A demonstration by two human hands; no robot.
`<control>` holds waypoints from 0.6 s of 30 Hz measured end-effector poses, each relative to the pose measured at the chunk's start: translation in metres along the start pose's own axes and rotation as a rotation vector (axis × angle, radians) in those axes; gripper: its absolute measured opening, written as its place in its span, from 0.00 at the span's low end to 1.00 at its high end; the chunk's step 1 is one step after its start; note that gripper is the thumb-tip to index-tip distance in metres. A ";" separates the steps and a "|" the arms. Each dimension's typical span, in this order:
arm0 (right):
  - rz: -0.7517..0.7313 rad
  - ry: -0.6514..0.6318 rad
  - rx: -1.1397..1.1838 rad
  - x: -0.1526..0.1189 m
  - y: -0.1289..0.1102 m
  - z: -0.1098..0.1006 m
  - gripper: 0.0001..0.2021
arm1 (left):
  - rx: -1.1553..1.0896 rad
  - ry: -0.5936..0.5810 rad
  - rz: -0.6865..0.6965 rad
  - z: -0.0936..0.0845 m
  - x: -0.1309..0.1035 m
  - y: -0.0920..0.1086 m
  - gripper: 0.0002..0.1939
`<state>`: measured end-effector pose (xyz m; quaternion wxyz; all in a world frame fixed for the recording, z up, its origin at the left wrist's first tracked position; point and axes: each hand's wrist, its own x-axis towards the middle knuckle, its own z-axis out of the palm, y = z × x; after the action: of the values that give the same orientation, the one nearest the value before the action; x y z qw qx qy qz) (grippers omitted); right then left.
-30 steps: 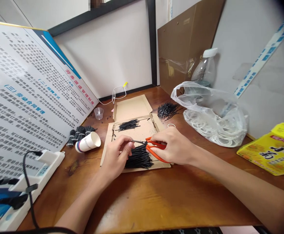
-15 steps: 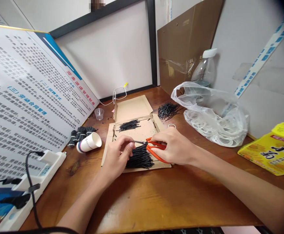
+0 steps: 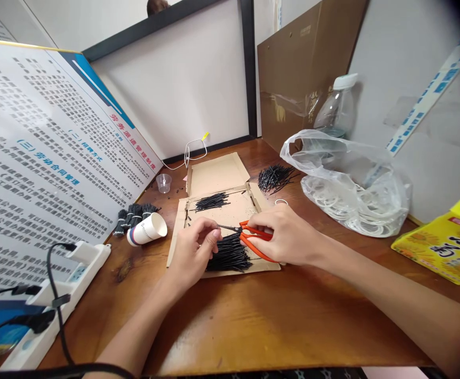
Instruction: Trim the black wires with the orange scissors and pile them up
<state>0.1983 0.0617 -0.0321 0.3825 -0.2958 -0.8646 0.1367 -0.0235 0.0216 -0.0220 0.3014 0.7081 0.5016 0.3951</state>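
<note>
My right hand (image 3: pixel 287 235) is wrapped round the orange handles of small pliers or cutters (image 3: pixel 259 243), whose dark jaws point left. Between the fingertips of my left hand (image 3: pixel 198 245) is a thin black piece (image 3: pixel 226 227) that reaches to the jaws. Just below both hands lies a large pile of black strips (image 3: pixel 230 255) on an opened cardboard box (image 3: pixel 177 231). A smaller pile of black strips (image 3: pixel 211 201) rests farther back on the same cardboard.
Behind right are another black pile (image 3: pixel 275 178), a plastic bag of white loops (image 3: pixel 356 208) and a bottle (image 3: pixel 336 108). A yellow packet (image 3: pixel 443 245) lies right. At left are a paper cup (image 3: pixel 147 229), black bundles (image 3: pixel 135 215), a clear cup (image 3: pixel 164 182) and a power strip (image 3: pixel 61 300).
The whole view has shifted slightly. Both hands keep nearly the same pose over the cardboard, with the black piece and the orange-handled tool still held.
</note>
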 end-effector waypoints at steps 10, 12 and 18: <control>-0.040 0.011 -0.014 0.000 0.003 0.003 0.13 | -0.038 0.000 -0.023 0.002 -0.001 0.001 0.08; -0.029 0.017 -0.010 -0.001 0.004 0.004 0.13 | -0.048 0.000 -0.022 0.002 -0.001 0.002 0.08; 0.012 0.008 0.005 0.000 0.002 0.003 0.15 | -0.044 0.007 -0.036 0.002 0.000 0.003 0.09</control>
<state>0.1969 0.0631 -0.0349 0.3860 -0.3004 -0.8609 0.1399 -0.0206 0.0201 -0.0200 0.3222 0.6908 0.5067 0.4028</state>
